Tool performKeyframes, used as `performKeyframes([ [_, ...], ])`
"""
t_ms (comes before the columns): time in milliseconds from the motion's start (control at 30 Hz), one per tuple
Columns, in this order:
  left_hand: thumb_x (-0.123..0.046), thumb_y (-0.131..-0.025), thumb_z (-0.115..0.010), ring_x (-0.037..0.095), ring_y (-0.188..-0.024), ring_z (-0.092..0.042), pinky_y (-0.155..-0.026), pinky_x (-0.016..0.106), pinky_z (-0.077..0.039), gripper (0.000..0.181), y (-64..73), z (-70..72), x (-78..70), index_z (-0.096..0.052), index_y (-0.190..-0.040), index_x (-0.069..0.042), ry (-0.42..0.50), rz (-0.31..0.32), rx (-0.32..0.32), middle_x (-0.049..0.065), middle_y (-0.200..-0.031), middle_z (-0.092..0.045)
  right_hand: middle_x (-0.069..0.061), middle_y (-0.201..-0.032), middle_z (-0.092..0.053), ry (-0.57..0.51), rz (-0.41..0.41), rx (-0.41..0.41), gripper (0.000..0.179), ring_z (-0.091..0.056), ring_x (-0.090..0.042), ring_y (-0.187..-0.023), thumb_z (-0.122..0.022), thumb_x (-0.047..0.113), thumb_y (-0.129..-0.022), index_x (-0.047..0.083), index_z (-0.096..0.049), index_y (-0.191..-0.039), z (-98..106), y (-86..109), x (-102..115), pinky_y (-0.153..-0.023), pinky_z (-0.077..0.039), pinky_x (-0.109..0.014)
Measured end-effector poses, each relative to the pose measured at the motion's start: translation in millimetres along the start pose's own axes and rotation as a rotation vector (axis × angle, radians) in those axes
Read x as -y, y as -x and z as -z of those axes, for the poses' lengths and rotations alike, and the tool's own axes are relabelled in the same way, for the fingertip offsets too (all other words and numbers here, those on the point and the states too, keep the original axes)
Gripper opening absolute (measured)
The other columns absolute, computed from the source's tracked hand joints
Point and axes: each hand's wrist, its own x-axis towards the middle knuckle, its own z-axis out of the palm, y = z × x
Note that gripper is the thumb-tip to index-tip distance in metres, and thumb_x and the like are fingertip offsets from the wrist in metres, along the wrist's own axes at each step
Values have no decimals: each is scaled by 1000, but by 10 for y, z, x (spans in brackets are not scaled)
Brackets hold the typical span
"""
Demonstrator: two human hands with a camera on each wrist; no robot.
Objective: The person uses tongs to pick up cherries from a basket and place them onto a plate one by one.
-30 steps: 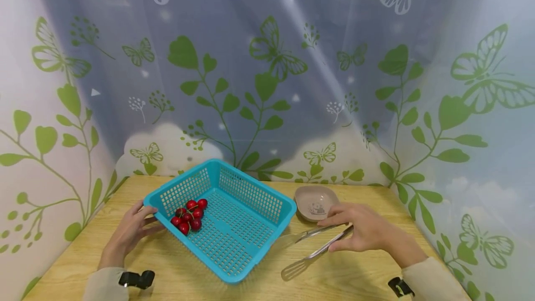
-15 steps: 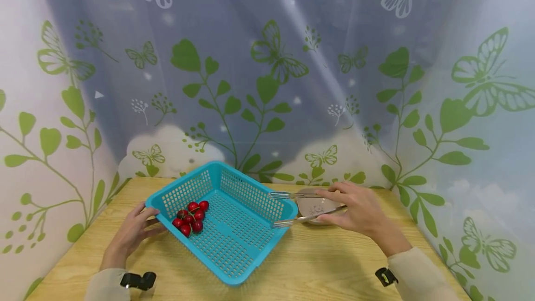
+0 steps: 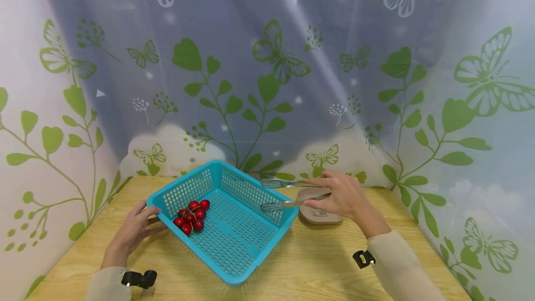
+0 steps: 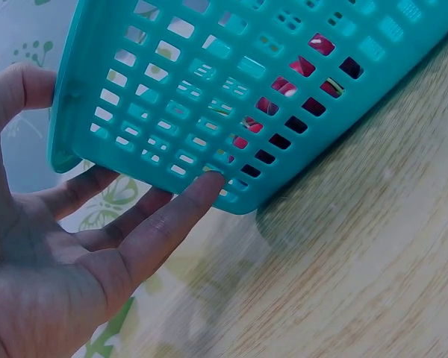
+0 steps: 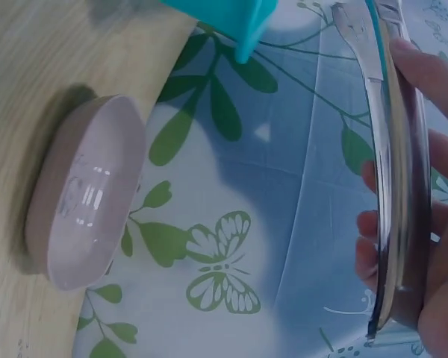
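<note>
A turquoise perforated plastic basket (image 3: 238,240) stands on the table with several red cherries (image 3: 189,217) in its left corner. My left hand (image 3: 134,225) grips that corner from outside, its thumb at the rim; in the left wrist view, fingers of the left hand (image 4: 75,246) lie against the wall and under the rim. My right hand (image 3: 337,195) holds metal tongs (image 3: 292,184) by the handles. Their slotted tips are spread apart over the basket's right rim, nothing between them. Below the right hand sits a small pinkish-beige bowl (image 3: 319,219), whose inside shows only a printed picture in the right wrist view.
The wooden table (image 3: 317,268) runs back to a hanging cloth (image 3: 234,82) printed with leaves and butterflies. The cloth also closes off the left and right sides. The bowl stands close by the basket's right corner.
The right hand has lifted the tongs from low over the table, past the bowl, up and left to the basket's right rim. Left hand, basket and cherries stay put.
</note>
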Motion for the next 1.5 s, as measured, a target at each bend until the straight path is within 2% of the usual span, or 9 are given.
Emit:
performKeyframes([
  [133,-25,-108,-46,20,-116,-62,-97,42,-64,63,-3,7,7,-19,-161,-2,4,8,2,31,-156,-35,1,-84,-61,-19,-65,99,58,-32,-5,-56,-80,54,-81,27,-72,-132,12,-102,16,-43,-23,-19],
  [267,-24,-108,-47,19,-114,-63,-98,43,-64,63,-6,11,13,-20,-160,-2,4,16,-2,31,-156,-36,-4,-97,-66,-36,-109,168,57,-40,-8,-60,-70,52,-91,26,-64,-142,27,-206,47,-46,-30,-21],
  [367,-25,-108,-47,19,-113,-63,-98,44,-64,62,-9,10,10,-21,-160,-2,5,14,-6,31,-155,-37,-5,-103,-68,-58,-120,174,54,-47,-9,-67,-66,51,-95,24,-64,-141,31,-271,79,-51,-38,-22],
  [467,-25,-108,-47,18,-112,-63,-97,44,-64,62,-9,10,4,-21,-160,-2,3,8,-6,31,-154,-37,-4,-104,-69,-83,-102,155,54,-48,-9,-68,-69,51,-92,22,-68,-137,16,-314,109,-53,-40,-22],
  [733,-25,-108,-47,17,-111,-64,-96,43,-65,62,-14,12,13,-21,-159,-1,3,-9,-1,32,-153,-38,2,-97,-69,-41,23,60,61,-45,-4,-60,-85,53,-76,24,-75,-127,-92,-361,124,-45,-28,-16],
  [1000,-24,-108,-47,14,-108,-65,-96,42,-65,61,-12,14,15,-22,-159,-1,1,-17,1,30,-150,-42,3,-106,-76,-67,24,91,59,-58,-9,-68,-87,53,-74,26,-76,-125,-196,-498,103,-46,-34,-16],
  [1300,-24,-108,-47,16,-112,-65,-98,42,-64,63,-8,21,29,-19,-161,-2,7,-2,8,32,-155,-36,-1,-118,-77,-128,55,85,58,-70,-17,-81,-90,48,-71,25,-77,-123,-359,-676,116,-55,-44,-20],
  [1367,-24,-108,-47,17,-112,-64,-98,43,-64,63,-14,26,31,-19,-161,-2,9,-1,7,32,-155,-36,-2,-118,-76,-140,81,78,56,-70,-16,-80,-90,46,-72,23,-78,-122,-372,-728,147,-54,-44,-20],
  [1500,-25,-108,-47,17,-113,-64,-100,45,-63,63,-30,32,34,-20,-160,-2,12,-4,8,31,-156,-36,-1,-117,-76,-159,117,64,53,-62,-9,-65,-91,43,-72,22,-79,-120,-402,-831,213,-48,-34,-17],
])
